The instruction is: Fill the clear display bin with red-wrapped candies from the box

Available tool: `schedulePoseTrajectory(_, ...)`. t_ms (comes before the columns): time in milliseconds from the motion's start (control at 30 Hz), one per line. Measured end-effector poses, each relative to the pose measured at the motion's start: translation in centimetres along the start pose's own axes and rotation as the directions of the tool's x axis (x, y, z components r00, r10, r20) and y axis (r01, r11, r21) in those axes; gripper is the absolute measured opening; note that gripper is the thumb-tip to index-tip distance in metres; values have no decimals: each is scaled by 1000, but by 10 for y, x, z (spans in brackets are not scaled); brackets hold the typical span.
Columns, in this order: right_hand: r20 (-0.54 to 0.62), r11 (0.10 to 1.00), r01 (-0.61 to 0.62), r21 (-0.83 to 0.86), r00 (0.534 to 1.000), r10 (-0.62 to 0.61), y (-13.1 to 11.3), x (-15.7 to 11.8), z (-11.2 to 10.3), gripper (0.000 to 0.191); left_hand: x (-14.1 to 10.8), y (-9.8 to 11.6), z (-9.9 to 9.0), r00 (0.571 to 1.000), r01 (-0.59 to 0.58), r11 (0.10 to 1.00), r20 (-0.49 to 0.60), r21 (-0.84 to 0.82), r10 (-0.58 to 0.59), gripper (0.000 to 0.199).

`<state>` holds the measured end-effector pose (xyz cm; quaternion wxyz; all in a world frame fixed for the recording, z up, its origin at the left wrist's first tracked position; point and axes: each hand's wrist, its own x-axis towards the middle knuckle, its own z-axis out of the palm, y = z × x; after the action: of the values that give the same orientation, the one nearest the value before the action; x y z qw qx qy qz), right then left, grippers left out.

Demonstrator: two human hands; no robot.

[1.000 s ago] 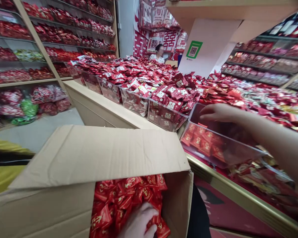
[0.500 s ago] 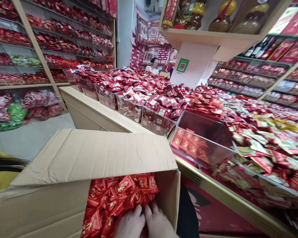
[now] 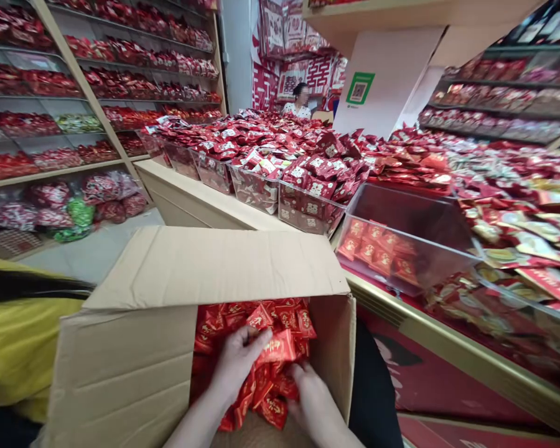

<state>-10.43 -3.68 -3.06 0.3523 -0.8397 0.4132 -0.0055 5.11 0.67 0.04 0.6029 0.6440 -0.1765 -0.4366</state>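
An open cardboard box [image 3: 214, 261] sits right in front of me, holding many small red wrapped candies [image 3: 287, 317] with gold lettering. Both of my hands reach down inside it. My left hand [image 3: 240, 358] curls its fingers against a cluster of candies, one of which lies by its fingertips. On the other side of the same cluster, my right hand [image 3: 310, 392] cups the candies, its fingertips partly hidden among them. Part of the bare box bottom shows near me. Beyond the box stands a clear plastic bin [image 3: 415, 242] with a low layer of similar red candies.
Clear bins [image 3: 312, 214] heaped with red packets line the counter [image 3: 205, 208]. Stocked shelves [image 3: 93, 112] stand at the left, with bagged goods [image 3: 79, 211] below. A yellow garment [image 3: 23, 348] is close on my left. Far back is another person [image 3: 298, 102].
My hands have moved apart and gathered candies between them, baring some box bottom. The view has shifted, so the box appears farther right.
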Motion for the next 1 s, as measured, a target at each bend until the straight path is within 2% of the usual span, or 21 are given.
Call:
schedulePoseTrajectory(100,-148,983,38,178,989,-11,2,-10,-11,24,-1,4,-3,993,84,970,-60,-230,-101,26)
schedulePoseTrajectory(200,-192,952,46,303,981,14,0,-14,-23,21,-3,5,-4,972,180,861,-52,-475,-231,30)
schedulePoseTrajectory(300,-218,911,113,398,976,-26,-5,-11,-31,27,-5,4,-1,974,186,830,-14,-526,-227,31)
schedulePoseTrajectory(400,-244,793,162,587,970,-18,-16,-7,-34,26,-7,4,5,993,118,901,44,-418,-110,28)
schedulePoseTrajectory(500,-179,596,76,800,977,115,-30,-4,-33,35,-11,3,11,998,-32,968,46,-251,45,28)
schedulePoseTrajectory(533,-187,572,73,817,972,144,-33,-4,-33,36,-13,3,12,997,-57,977,43,-206,67,29)
schedulePoseTrajectory(633,-312,641,135,755,935,171,-39,-2,-30,34,-17,1,17,997,13,995,72,-94,-6,27)
schedulePoseTrajectory(700,-345,670,139,729,921,183,-38,-2,-27,34,-19,-2,20,998,30,999,54,-34,-28,30)
schedulePoseTrajectory(867,-259,564,75,822,932,253,-30,-4,-22,34,-17,-6,25,997,-9,1000,-72,-4,8,39)
schedulePoseTrajectory(933,-254,601,56,797,934,250,-27,-4,-24,34,-19,-6,22,993,-90,987,-67,136,100,33)
schedulePoseTrajectory(1000,-305,704,66,707,927,219,-25,-1,-28,34,-22,-6,16,950,-300,892,27,337,310,20)
